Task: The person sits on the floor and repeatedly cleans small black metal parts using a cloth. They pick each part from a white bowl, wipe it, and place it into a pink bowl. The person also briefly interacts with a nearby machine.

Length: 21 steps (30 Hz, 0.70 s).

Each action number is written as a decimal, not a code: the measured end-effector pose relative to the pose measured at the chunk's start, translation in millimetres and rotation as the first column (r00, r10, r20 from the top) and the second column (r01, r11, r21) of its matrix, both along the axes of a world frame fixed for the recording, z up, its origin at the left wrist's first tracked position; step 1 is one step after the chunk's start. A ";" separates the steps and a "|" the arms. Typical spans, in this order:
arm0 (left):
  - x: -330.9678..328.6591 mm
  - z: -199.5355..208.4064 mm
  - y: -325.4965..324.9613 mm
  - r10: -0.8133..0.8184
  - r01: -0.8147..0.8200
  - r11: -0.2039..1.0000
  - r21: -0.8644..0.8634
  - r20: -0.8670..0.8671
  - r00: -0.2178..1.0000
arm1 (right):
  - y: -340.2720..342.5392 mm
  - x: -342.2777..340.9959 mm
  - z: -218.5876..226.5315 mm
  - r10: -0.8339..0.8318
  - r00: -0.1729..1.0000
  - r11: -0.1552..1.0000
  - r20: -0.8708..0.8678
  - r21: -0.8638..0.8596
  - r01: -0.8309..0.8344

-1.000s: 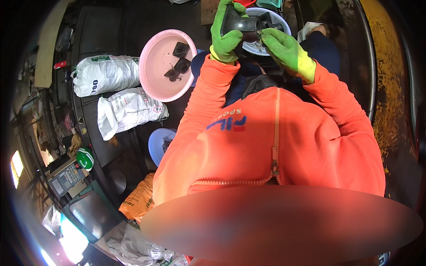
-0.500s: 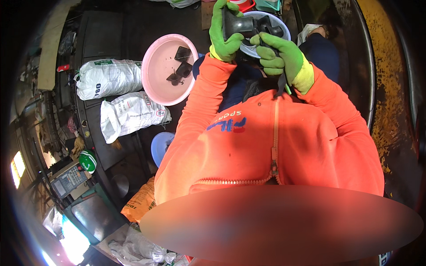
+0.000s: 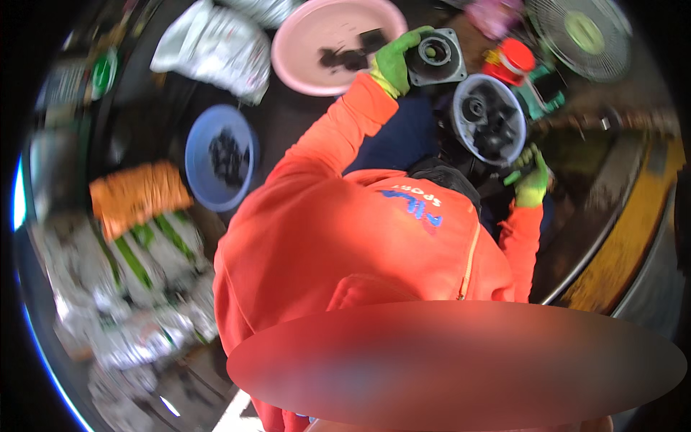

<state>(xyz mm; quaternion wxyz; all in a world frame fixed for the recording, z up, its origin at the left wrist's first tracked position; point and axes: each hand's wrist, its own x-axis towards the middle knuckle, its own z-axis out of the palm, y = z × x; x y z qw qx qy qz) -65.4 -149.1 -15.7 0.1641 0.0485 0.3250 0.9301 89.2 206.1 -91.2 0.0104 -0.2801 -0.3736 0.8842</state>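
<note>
My left hand (image 3: 394, 63), in a green and yellow glove, grips a black molded part (image 3: 445, 70) by its edge. The part has a square flange with a round hollow socket facing me, and some green shows through its center. Lower right, my gloved right hand (image 3: 530, 180) has its fingers curled beside a pale blue basin (image 3: 458, 137). Something dark runs by those fingers, too blurred to name. Several black molded parts (image 3: 497, 119) fill that basin. Left of my left hand, a pink basin (image 3: 288, 54) holds a few dark pieces (image 3: 349, 57).
A blue basin (image 3: 198, 155) with small black pieces stands at left, near white sacks (image 3: 216, 50) and an orange bag (image 3: 140, 194). Beyond the pale blue basin are a red container (image 3: 515, 56), a green object (image 3: 543, 93) and a fan (image 3: 583, 36). A yellow metal edge (image 3: 612, 266) runs along the right.
My hands have moved apart. The left keeps the black part, now turned socket toward me; the right has left it and dropped beside the pale blue basin. My view has swung round.
</note>
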 end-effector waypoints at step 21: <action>110.2 -175.8 -421.5 0.943 -0.576 0.319 -0.752 0.191 0.273 | -12.5 23.7 -2.5 0.372 0.924 0.927 -0.086 0.096 -0.364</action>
